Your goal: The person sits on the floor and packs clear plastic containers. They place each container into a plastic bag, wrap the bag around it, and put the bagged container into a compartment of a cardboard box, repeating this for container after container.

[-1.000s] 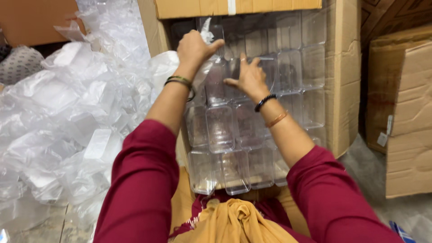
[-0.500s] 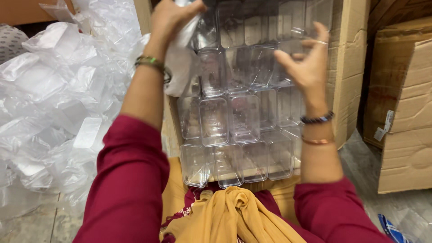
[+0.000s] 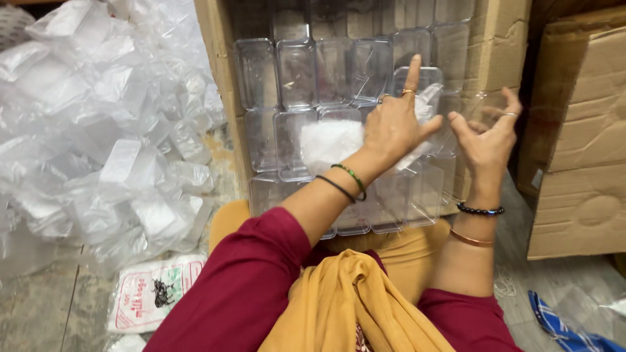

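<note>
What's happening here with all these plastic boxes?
A person in maroon sleeves sits facing an open cardboard carton lined with rows of clear plastic boxes. The left hand is raised against the stack, index finger pointing up, with a crumpled clear bag beside it. The right hand is open in the air next to it and seems to steady a clear box. A heap of plastic bags lies to the left.
</note>
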`<action>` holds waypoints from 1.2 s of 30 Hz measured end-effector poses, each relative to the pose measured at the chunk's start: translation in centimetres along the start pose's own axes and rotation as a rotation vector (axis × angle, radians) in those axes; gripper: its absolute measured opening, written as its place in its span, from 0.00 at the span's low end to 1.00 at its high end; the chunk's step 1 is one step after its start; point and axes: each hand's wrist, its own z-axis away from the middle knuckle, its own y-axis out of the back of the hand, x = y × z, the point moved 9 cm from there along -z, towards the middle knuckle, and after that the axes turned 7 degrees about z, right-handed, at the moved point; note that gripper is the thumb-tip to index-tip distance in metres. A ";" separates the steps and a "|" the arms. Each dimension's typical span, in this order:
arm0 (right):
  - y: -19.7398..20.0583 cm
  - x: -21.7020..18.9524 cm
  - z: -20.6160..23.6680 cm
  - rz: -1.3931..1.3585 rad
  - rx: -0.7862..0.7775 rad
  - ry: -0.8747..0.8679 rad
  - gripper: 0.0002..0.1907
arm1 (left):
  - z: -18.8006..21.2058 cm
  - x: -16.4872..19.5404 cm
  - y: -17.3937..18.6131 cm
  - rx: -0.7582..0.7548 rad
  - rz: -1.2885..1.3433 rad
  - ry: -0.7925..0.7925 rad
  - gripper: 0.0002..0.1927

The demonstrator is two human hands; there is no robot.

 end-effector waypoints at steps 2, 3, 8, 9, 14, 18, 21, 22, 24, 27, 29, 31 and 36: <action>-1.2 1.2 -0.1 -0.027 -0.089 -0.087 0.51 | -0.8 -1.6 -0.5 0.031 -0.125 0.046 0.67; -1.5 1.2 -0.1 -0.056 -0.094 -0.082 0.51 | -0.9 -2.5 -1.3 -0.005 -0.118 0.076 0.66; -3.4 0.3 0.5 -0.029 -0.097 -0.033 0.52 | 0.3 -5.0 -3.4 -0.125 -0.125 0.141 0.60; -3.9 0.0 0.7 -0.043 -0.111 -0.027 0.53 | 0.7 -5.0 -3.0 -0.135 -0.157 0.140 0.58; -5.0 -1.2 0.7 -0.163 -0.130 -0.039 0.59 | 1.3 -3.4 3.9 -0.094 -0.144 0.042 0.25; -4.4 -1.4 -0.5 -0.058 -0.085 0.017 0.56 | 3.6 -4.6 10.5 -0.065 0.027 -0.009 0.17; -3.5 -1.2 -1.5 0.076 -0.023 0.099 0.55 | 7.3 -8.5 13.2 -0.094 0.146 0.112 0.18; -3.0 -1.0 -1.7 0.157 0.006 0.124 0.54 | 8.6 -10.1 13.9 -0.104 0.190 0.156 0.17; -1.8 0.0 -1.9 0.138 0.030 0.114 0.54 | 11.3 -13.4 15.4 -0.131 0.277 0.249 0.17; 0.1 2.9 -0.6 -0.281 -0.014 -0.022 0.51 | 15.2 -17.9 18.3 -0.083 0.413 0.328 0.15; 1.2 5.1 1.6 -0.724 -0.092 -0.154 0.48 | 17.8 -21.0 20.5 0.040 0.509 0.417 0.16; 2.4 6.4 5.1 -0.851 -0.166 -0.202 0.45 | 20.2 -23.3 21.4 0.120 0.823 0.500 0.16; 4.5 9.0 13.5 -0.250 -0.375 -0.336 0.48 | 21.3 -23.8 22.1 0.127 0.767 0.430 0.16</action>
